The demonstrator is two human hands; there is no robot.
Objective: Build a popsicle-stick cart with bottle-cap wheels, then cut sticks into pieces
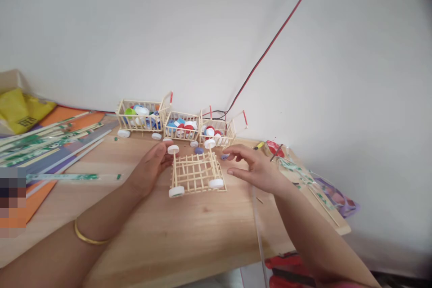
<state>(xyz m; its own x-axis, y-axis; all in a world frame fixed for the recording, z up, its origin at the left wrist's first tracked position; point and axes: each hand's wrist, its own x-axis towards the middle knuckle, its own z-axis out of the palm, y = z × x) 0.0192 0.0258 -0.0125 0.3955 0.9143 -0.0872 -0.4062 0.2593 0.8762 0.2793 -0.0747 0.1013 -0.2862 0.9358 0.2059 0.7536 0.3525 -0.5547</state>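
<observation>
Between my hands a small cart made of thin wooden sticks (pixel 194 173) lies upside down on the wooden table, its white bottle-cap wheels facing up. My left hand (pixel 153 166) is beside the cart's left edge, fingers apart and partly hidden; whether they touch it I cannot tell. To the right, my right hand (pixel 254 166) hovers with thumb and fingers spread and nothing in them. A blue cap (pixel 224 156) lies by its fingertips, and another blue cap (pixel 199 150) sits just behind the upturned cart.
Behind stand three stick carts filled with bottle caps, the largest cart (pixel 140 117) at left. Packaged sticks (pixel 60 139) and a yellow bag (pixel 25 108) lie left. Wrappers (pixel 297 166) and a red object (pixel 273 148) are right. Red-handled tools (pixel 286 263) are at the front edge.
</observation>
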